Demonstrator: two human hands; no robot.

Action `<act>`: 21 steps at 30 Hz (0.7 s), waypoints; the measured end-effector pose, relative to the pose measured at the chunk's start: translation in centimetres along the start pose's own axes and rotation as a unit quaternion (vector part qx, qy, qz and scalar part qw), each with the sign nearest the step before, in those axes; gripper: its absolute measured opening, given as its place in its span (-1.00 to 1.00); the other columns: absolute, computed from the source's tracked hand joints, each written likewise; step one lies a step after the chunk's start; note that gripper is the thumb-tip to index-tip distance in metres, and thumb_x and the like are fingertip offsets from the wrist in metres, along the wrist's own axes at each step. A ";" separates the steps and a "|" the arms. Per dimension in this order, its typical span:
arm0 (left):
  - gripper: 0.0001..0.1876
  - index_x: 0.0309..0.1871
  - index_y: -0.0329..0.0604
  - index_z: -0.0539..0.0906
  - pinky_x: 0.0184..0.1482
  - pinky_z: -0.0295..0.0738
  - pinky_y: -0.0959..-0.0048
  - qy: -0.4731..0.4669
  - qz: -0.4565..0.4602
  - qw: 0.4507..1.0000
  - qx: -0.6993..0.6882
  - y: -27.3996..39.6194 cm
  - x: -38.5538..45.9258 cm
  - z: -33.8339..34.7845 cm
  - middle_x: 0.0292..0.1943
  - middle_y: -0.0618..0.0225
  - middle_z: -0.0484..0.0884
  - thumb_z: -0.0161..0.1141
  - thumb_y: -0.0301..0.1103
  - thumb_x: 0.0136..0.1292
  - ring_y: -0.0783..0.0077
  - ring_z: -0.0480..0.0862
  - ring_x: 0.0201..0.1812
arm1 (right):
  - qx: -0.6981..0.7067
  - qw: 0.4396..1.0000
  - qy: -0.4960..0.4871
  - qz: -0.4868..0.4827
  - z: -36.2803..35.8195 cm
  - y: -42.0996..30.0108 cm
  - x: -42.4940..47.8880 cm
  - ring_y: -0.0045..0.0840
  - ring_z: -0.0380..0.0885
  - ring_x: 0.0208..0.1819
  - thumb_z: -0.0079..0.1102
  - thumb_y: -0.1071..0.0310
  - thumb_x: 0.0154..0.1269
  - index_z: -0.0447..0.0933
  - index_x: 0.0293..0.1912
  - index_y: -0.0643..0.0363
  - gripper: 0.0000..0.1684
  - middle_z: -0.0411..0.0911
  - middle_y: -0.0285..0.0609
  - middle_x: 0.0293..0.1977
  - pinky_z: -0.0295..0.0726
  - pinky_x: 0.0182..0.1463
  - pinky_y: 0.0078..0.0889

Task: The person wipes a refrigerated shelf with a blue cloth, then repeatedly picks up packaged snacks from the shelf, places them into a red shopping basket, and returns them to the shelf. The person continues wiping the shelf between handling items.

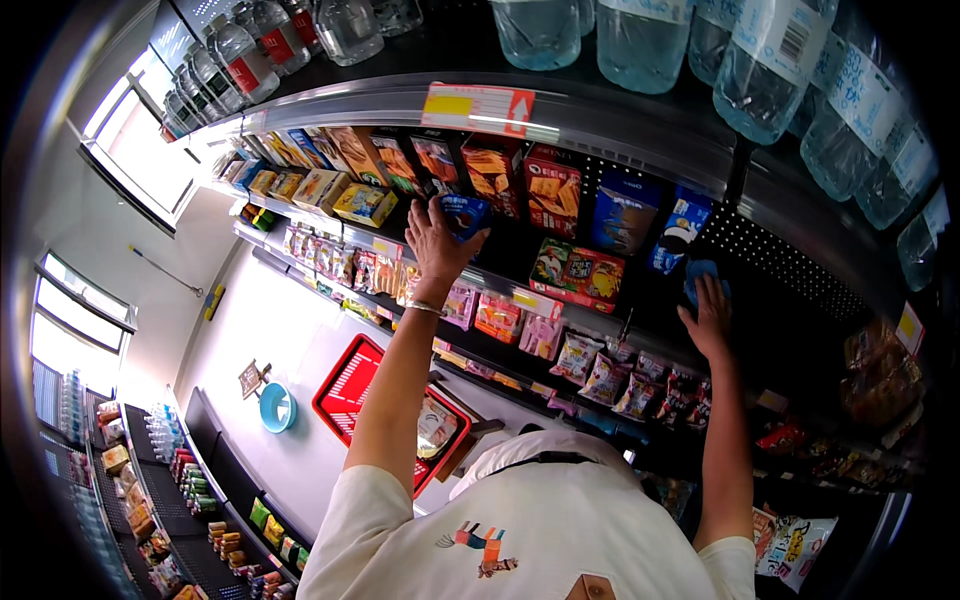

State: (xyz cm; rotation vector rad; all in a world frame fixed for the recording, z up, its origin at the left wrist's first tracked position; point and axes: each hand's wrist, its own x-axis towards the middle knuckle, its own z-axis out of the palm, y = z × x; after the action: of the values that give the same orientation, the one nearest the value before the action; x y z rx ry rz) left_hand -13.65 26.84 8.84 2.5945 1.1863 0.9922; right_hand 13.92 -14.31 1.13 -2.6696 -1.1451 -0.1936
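My left hand (441, 244) holds a blue snack package (465, 214) above the middle shelf, with the thumb along its lower right side. Flat on the dark shelf board, my right hand (709, 319) presses a crumpled blue cloth (701, 274). Just behind the cloth stands an upright blue-and-white cookie pack (679, 229), and left of that a larger blue bag (625, 214). Between my hands a red-and-green snack box (577, 274) lies near the shelf's front edge. Red biscuit boxes (553, 191) stand against the perforated back panel.
Large water bottles (645, 45) fill the shelf above, behind a price rail (480, 109). Small bagged snacks (577, 356) line the shelf below. On the floor are a red shopping basket (352, 382) holding packaged goods and a light-blue basin (277, 407). Another stocked shelf (142, 465) stands at left.
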 end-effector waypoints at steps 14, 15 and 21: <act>-0.22 0.26 -0.10 0.50 0.40 0.17 -0.08 -0.003 0.001 0.999 0.032 -7.6 2.3 1.5 0.43 -0.13 0.27 0.48 0.04 -0.03 -0.20 0.27 0.41 | -0.019 0.999 -0.029 0.035 -0.2 -0.7 0.0 -0.07 0.01 0.57 0.26 -0.04 0.35 0.25 0.45 0.17 -0.16 0.08 -0.05 0.54 0.04 0.56 0.12; -0.21 0.27 -0.10 0.50 0.41 0.15 -0.08 -0.001 0.008 0.999 0.032 -7.9 2.3 1.5 0.43 -0.13 0.28 0.48 0.05 -0.02 -0.20 0.27 0.42 | -0.016 0.999 -0.029 0.035 -0.3 -0.8 -0.2 -0.08 0.00 0.57 0.25 -0.05 0.36 0.25 0.46 0.16 -0.16 0.07 -0.06 0.54 0.06 0.56 0.12; -0.13 0.31 -0.22 0.44 0.45 0.08 -0.09 0.095 0.116 0.988 0.022 -3.1 1.3 0.1 0.39 -0.18 0.30 0.49 0.13 0.04 -0.23 0.24 0.43 | -0.027 0.997 -0.051 0.043 -0.6 -0.3 -0.2 -0.13 -0.03 0.59 0.16 -0.12 0.40 0.18 0.50 0.10 -0.14 0.04 -0.10 0.56 0.11 0.54 0.08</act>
State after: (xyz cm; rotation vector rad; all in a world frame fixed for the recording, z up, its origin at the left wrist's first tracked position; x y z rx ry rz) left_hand -14.96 29.85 8.34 2.7726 0.9658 1.2989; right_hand 13.55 -14.45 1.74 -2.7987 -1.0664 -0.0757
